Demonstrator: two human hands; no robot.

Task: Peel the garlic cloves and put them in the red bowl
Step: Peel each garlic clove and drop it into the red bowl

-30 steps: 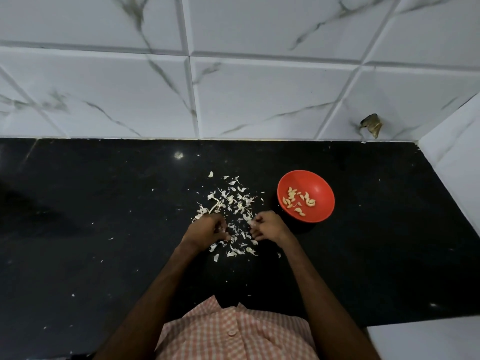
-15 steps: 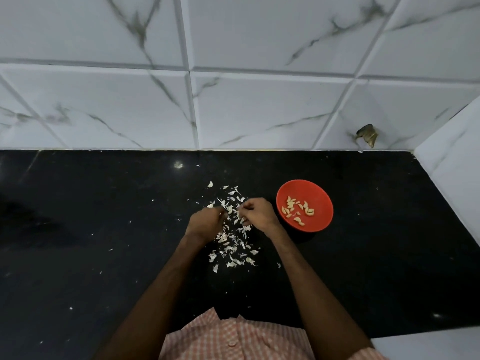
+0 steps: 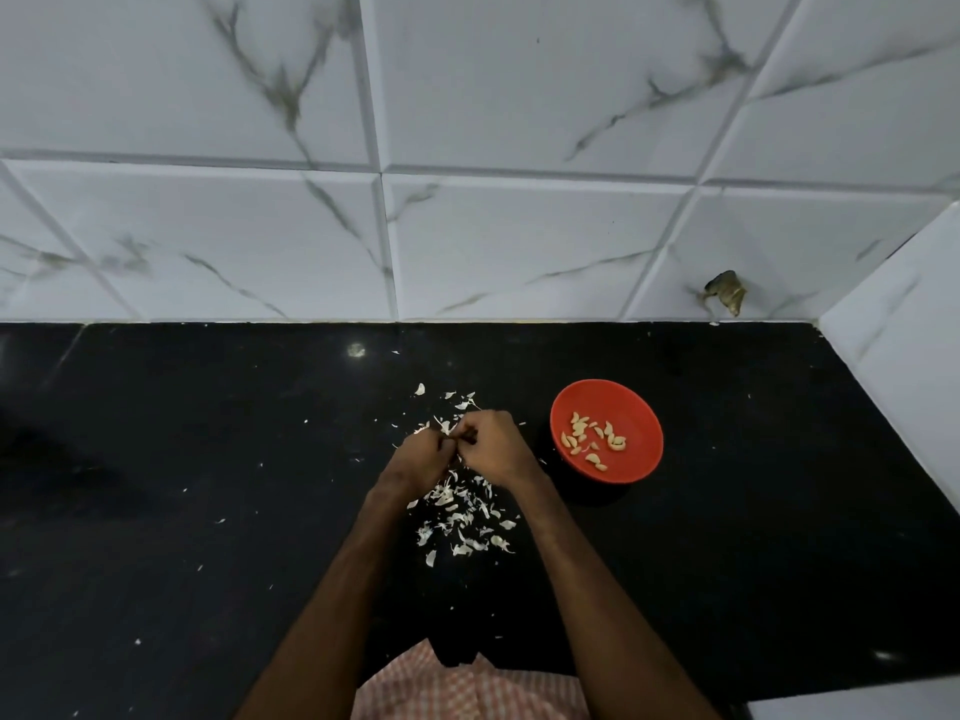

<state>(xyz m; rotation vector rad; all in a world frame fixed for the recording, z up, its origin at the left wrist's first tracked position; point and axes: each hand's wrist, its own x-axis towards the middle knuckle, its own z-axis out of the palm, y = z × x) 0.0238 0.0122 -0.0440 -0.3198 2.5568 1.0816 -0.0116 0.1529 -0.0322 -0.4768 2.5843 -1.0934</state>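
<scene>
Cloves point(image 3: 592, 441), peeled and creamy yellow, lie scattered over the bottom of the red bowl point(image 3: 641, 407). Each is a small curved sliver, and some touch one another. The bowl is round, smooth and shallow. It stands on the counter point(image 3: 208, 459) just to the right of the hands and well short of the wall.

Both forearms reach forward from the bottom edge and converge over the middle of the counter. The left hand point(image 3: 422, 457) and the right hand point(image 3: 493, 444) meet knuckle to knuckle with backs upward. The fingers of both are curled in tightly, with their tips brought together in the narrow gap between the hands. Whether they pinch a clove there I cannot tell, as the spot is hidden and too small.

Under and around the hands lies a loose heap of garlic skins point(image 3: 462, 517): thin, white, papery flakes. Stray flecks are spread farther out.

The counter is black, polished stone. Behind it rises a wall of white tiles point(image 3: 519, 241) with grey marble veins and bevelled edges. A checked shirt point(image 3: 467, 688) shows at the bottom edge.
</scene>
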